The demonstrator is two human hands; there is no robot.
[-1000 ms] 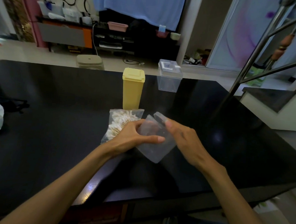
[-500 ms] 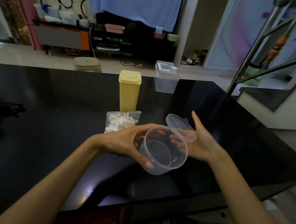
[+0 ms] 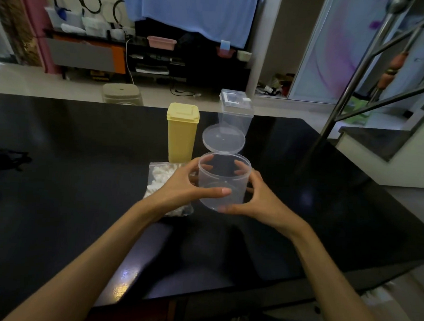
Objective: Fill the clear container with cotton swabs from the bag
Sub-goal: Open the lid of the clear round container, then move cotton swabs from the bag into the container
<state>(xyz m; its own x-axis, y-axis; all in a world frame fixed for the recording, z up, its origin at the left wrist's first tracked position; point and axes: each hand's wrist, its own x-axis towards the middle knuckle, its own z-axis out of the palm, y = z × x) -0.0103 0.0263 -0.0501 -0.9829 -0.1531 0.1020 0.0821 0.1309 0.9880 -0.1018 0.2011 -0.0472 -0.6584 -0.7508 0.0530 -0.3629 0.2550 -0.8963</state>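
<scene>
You had one view only, from the camera worn on your head, so no second view shared any part of the scene. It looked forward and down across the black table (image 3: 57,176), whose near edge ran along the lower part of the frame and far edge crossed the upper third. Your forearms entered from the bottom corners and met near the centre, where the left hand (image 3: 180,185) and right hand (image 3: 260,199) sat close to the lens. The wide angle bent the edges: the metal railing (image 3: 358,69) leaned at the upper right. Beyond the table, the upper frame took in the floor and a dark shelf unit (image 3: 162,59).
</scene>
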